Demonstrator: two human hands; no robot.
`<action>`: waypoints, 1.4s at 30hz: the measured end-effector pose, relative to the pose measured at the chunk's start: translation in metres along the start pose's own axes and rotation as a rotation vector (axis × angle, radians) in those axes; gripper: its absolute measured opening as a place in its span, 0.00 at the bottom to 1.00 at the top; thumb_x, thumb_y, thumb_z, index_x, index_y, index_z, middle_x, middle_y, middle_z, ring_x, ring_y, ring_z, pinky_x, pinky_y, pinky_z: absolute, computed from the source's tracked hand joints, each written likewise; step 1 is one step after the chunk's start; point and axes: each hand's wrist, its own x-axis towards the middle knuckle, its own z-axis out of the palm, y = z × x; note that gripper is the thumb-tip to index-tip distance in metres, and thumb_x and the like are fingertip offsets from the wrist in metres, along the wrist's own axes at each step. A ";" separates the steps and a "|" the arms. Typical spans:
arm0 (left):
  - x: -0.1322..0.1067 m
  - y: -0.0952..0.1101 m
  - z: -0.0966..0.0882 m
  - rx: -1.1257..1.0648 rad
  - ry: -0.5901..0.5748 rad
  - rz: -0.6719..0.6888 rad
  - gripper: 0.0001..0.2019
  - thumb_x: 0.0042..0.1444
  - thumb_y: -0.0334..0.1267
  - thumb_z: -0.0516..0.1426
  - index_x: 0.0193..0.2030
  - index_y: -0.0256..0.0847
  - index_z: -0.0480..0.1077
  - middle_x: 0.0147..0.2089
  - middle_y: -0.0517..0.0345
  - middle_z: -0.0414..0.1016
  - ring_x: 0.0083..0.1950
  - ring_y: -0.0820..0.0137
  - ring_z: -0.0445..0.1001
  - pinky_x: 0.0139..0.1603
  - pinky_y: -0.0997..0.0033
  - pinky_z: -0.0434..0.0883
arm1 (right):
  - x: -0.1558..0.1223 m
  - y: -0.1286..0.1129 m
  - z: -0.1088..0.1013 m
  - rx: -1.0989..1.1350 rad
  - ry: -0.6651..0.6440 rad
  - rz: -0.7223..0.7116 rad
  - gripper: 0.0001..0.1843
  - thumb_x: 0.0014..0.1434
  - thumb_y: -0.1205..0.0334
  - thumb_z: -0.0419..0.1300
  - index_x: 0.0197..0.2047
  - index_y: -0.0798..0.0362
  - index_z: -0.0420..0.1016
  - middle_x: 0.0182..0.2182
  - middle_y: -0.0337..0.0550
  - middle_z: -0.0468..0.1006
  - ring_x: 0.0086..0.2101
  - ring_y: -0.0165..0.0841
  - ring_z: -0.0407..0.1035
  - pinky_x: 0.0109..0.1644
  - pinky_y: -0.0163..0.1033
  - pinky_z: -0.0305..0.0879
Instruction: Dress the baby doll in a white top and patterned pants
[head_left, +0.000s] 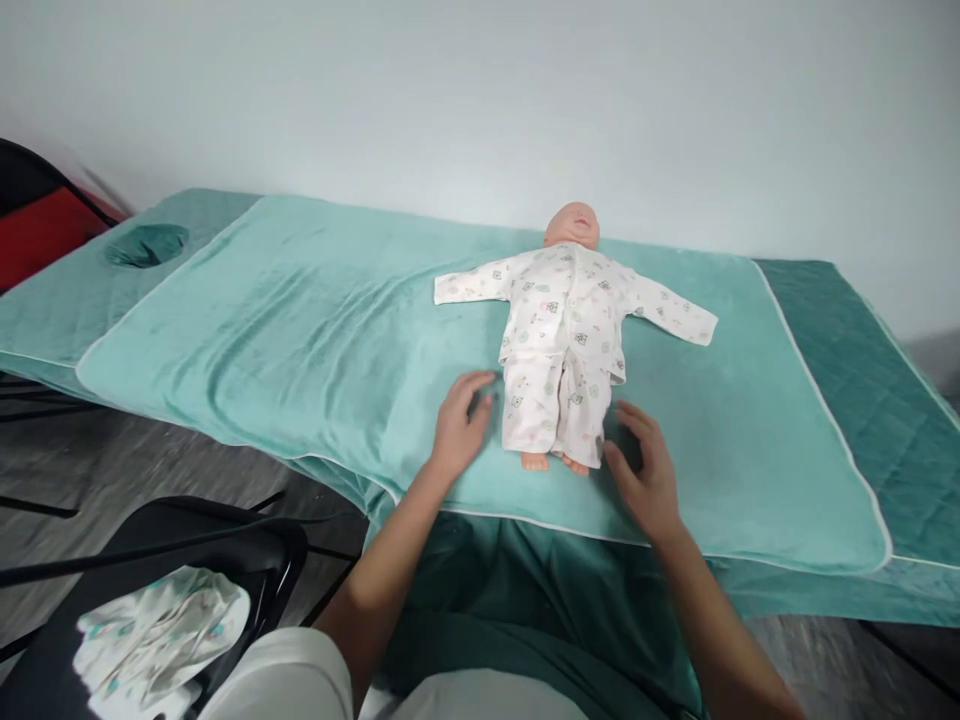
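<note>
A baby doll [564, 335] in white printed pyjamas lies on its back on a teal towel [300, 330], arms spread, bare feet toward me. My left hand [459, 428] hovers just left of the doll's legs, fingers slightly curled and apart, holding nothing. On the other side my right hand [645, 472] sits beside the doll's feet, fingers spread, also holding nothing. Neither hand touches the doll.
The towel covers a padded table with a green quilted cover [862, 380] and a face hole [144, 245] at far left. A black chair [187, 545] at lower left holds a bundle of white printed cloth [161, 630]. A red chair [37, 230] stands far left.
</note>
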 end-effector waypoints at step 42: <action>-0.060 0.061 0.008 0.165 -0.010 0.451 0.09 0.60 0.29 0.60 0.47 0.41 0.72 0.40 0.52 0.74 0.40 0.67 0.70 0.40 0.64 0.70 | 0.000 -0.061 0.008 0.025 -0.060 -0.100 0.11 0.64 0.70 0.62 0.48 0.49 0.74 0.38 0.42 0.75 0.37 0.32 0.71 0.40 0.39 0.69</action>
